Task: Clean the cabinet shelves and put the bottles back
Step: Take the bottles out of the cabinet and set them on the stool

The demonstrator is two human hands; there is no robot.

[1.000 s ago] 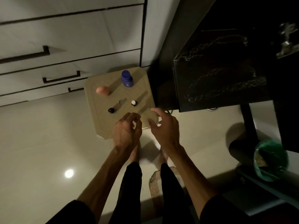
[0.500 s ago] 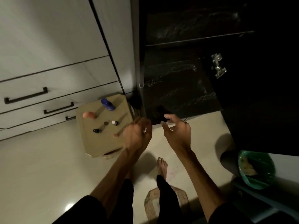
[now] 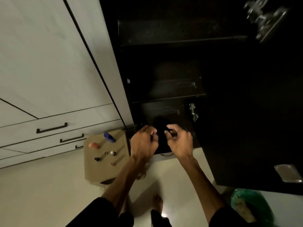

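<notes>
Dark cloth [image 3: 161,128] lies on the bottom black cabinet shelf [image 3: 183,123], just ahead of both hands. Our left hand [image 3: 144,143] and right hand [image 3: 179,140] flank it about equally near, fingers loosely curled, holding nothing we can make out

One blue bottle [image 3: 109,137], three small vials [image 3: 113,153] [image 3: 97,159] [image 3: 106,153] and one pink object [image 3: 94,145] sit on one stool [image 3: 91,171]. Three drawer handles [image 3: 51,128] [image 3: 71,138] [image 3: 79,146] line the white cabinetry, and two hands, left [image 3: 144,143] and right [image 3: 179,141], reach toward the dark cabinet [image 3: 164,41].
</notes>
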